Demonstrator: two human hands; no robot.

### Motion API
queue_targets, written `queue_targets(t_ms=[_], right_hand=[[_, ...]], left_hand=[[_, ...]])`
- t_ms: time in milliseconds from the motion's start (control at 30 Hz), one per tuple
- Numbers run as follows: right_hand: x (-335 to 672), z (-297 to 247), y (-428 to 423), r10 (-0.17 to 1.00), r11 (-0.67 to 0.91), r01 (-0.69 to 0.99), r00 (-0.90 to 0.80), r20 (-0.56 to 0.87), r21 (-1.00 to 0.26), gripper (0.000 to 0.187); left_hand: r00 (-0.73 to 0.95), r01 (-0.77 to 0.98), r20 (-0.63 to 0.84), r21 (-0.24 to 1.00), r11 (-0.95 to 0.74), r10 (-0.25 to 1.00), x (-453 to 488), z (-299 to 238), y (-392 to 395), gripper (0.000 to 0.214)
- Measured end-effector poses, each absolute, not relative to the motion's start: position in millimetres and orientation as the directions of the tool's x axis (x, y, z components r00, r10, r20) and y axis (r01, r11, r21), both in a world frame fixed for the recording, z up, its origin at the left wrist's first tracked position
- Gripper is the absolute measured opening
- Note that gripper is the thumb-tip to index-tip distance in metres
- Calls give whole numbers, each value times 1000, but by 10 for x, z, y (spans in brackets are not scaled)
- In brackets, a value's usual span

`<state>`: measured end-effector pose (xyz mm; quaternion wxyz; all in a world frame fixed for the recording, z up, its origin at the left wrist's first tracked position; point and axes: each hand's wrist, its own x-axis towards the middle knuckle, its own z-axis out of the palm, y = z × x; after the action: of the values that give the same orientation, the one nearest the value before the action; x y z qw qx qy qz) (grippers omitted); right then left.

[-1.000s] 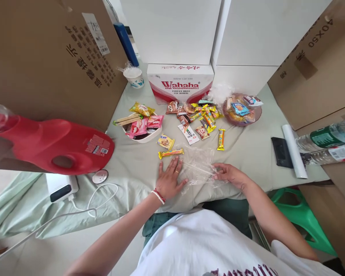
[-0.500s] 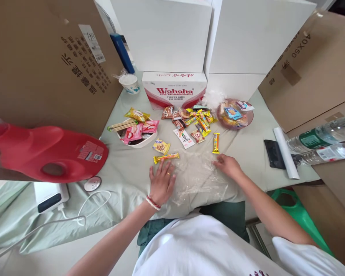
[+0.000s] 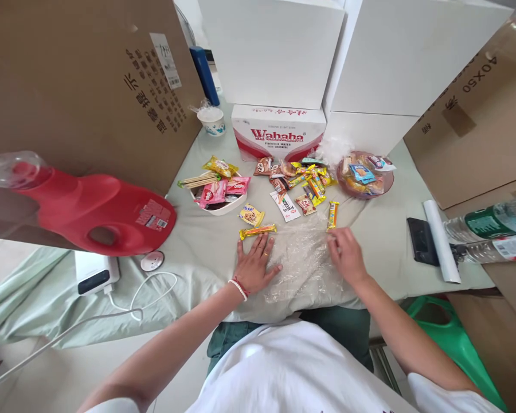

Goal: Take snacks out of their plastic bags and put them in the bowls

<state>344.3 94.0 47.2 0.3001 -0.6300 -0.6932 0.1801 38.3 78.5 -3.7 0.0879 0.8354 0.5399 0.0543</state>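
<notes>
A clear plastic bag [image 3: 303,261] lies crinkled and flat on the cloth in front of me. My left hand [image 3: 253,268] rests flat with spread fingers at the bag's left side, its fingertips beside a yellow-wrapped snack stick [image 3: 258,231]. At the bag's upper right corner, my right hand [image 3: 348,255] is closed, pinching the plastic edge. Just above those fingers is another yellow-wrapped stick [image 3: 332,215]. Farther back lie a yellow cookie packet [image 3: 251,215], a white packet [image 3: 285,206], a small brown packet [image 3: 305,204] and several yellow-wrapped sweets [image 3: 316,186].
A white bowl [image 3: 227,210] of snacks stands left, a pinkish bowl [image 3: 387,190] of snacks right. Behind them is a Wahaha carton [image 3: 279,135]. A red jug [image 3: 112,212] and power bank [image 3: 95,272] are left; a black phone-like object [image 3: 422,241] and plastic bottles [image 3: 490,223] are right.
The whole view has shifted a little. My right hand has turned more upright at the bag's corner, and the plastic looks pulled flatter. My left hand stays flat, with its thumb more spread.
</notes>
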Motion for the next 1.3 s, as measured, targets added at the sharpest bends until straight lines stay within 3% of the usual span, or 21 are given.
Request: queue_targets(t_ms=[67, 167, 267, 367, 500, 600, 700, 900, 1100, 1200, 1300], right_hand=[[3413, 427, 576, 926, 359, 687, -346, 151, -632, 40], [3678, 322, 72, 833, 401, 635, -553, -26, -660, 50], [4162, 327, -162, 854, 310, 672, -507, -113, -673, 41], [4445, 516, 132, 937, 209, 759, -336, -95, -616, 33], [3985, 763, 1182, 977, 183, 894, -213, -28, -408, 41], [3267, 757, 1960, 985, 130, 960, -154, -80, -249, 41], [2726, 612, 2407, 990, 38, 989, -56, -128, -140, 53], [2725, 313, 2329, 986, -37, 981, 5, -166, -191, 51], [2684, 440, 2303, 994, 65, 965, -39, 106, -252, 53], [2357, 489, 2436, 993, 105, 979, -113, -37, -174, 59], [2080, 472, 2541, 969, 79, 988, -107, -222, -134, 76]], left_hand=[[417, 892, 5, 192, -410, 909, 367, -35, 781, 84], [442, 884, 15, 163, -438, 897, 325, -36, 767, 86], [471, 870, 4, 160, -466, 882, 300, -31, 754, 84], [490, 859, -17, 183, -479, 872, 303, -24, 754, 79], [475, 867, -54, 200, -457, 878, 311, -18, 764, 79], [468, 874, -75, 186, -449, 881, 316, -8, 758, 80], [465, 877, -82, 176, -446, 882, 325, 2, 738, 80], [465, 874, -68, 192, -445, 883, 335, 2, 714, 79], [477, 866, -57, 203, -458, 877, 328, -8, 721, 80], [474, 867, -55, 202, -455, 879, 335, -1, 718, 79], [466, 870, -51, 209, -447, 883, 344, 11, 719, 79]])
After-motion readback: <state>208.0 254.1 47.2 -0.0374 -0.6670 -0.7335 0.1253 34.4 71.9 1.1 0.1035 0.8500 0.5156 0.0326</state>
